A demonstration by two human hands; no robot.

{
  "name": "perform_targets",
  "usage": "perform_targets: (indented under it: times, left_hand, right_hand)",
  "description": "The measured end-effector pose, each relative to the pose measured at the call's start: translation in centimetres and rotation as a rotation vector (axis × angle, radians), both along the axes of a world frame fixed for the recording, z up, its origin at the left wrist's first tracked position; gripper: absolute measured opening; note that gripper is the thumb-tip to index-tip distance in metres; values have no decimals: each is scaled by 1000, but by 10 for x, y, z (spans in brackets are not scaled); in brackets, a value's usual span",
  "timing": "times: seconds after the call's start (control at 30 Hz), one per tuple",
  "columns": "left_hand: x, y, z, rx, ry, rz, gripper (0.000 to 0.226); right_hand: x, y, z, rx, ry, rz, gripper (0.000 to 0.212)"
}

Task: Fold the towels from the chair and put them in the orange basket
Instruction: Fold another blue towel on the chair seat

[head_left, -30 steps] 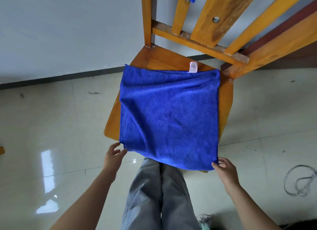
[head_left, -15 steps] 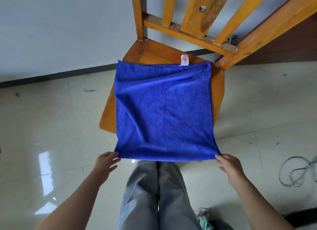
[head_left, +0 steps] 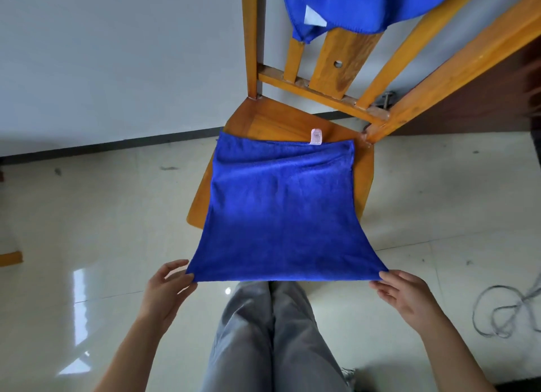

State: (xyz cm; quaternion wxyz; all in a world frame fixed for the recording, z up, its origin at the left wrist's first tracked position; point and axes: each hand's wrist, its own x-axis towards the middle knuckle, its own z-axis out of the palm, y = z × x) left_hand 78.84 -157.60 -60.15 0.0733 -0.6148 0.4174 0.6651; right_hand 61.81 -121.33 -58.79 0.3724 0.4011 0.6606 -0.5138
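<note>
A blue towel (head_left: 281, 204) lies spread over the seat of a wooden chair (head_left: 257, 119), its white label at the far edge. Its near edge is lifted off the seat and stretched taut. My left hand (head_left: 167, 289) pinches the near left corner. My right hand (head_left: 405, 292) pinches the near right corner. A second blue towel (head_left: 360, 5) hangs over the chair's backrest at the top of the view. The orange basket is not in view.
My legs in grey trousers (head_left: 272, 339) stand just in front of the chair. A white wall with a dark skirting runs behind. A grey cable (head_left: 503, 312) loops on the glossy tiled floor at the right. An orange object's edge (head_left: 10, 258) shows at the far left.
Both hands have taken hold of the towel's near corners and pulled the near edge up and towards me, smoothing out the fold at the left. The view tilted, showing the backrest towel.
</note>
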Motion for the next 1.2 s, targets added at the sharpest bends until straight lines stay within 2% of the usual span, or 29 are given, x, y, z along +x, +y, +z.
perform_targets:
  times: [0.1, 0.17, 0.27, 0.37, 0.5, 0.73, 0.87, 0.97, 1.07, 1.13, 1.2]
  left_hand:
    - [-10, -3, 20, -96, 41, -42, 22]
    - [-24, -7, 38, -154, 107, -31, 24]
    - [-55, -20, 70, -186, 252, 53, 38]
    - [-87, -34, 107, -196, 430, 76, 56]
    - [-129, -54, 145, -182, 611, 53, 57]
    - [-160, -65, 189, -231, 740, 64, 57]
    - [-128, -62, 176, -184, 599, 25, 58]
    - [-90, -57, 153, -75, 449, 14, 54]
    - [-56, -47, 129, 53, 324, 31, 29]
    - [-41, -41, 112, 85, 224, 34, 42]
    - [-35, -35, 97, 88, 153, 22, 47]
  right_hand:
    - [-8, -6, 15, 1, 83, -6, 15]
    - [-20, -14, 30, -44, 204, -79, 19]
    - [-45, -29, 63, -146, 397, -196, 23]
    - [-69, -41, 101, -253, 534, -218, 16]
    - [-104, -56, 133, -306, 687, -205, 51]
    - [-121, -66, 170, -407, 862, -221, 47]
    - [-97, -57, 163, -404, 799, -234, 26]
    - [-73, -43, 139, -332, 657, -231, 39]
    - [-45, -31, 108, -250, 482, -220, 57]
    - [-31, -27, 90, -211, 370, -240, 53]
    - [-24, -26, 76, -179, 288, -251, 35]
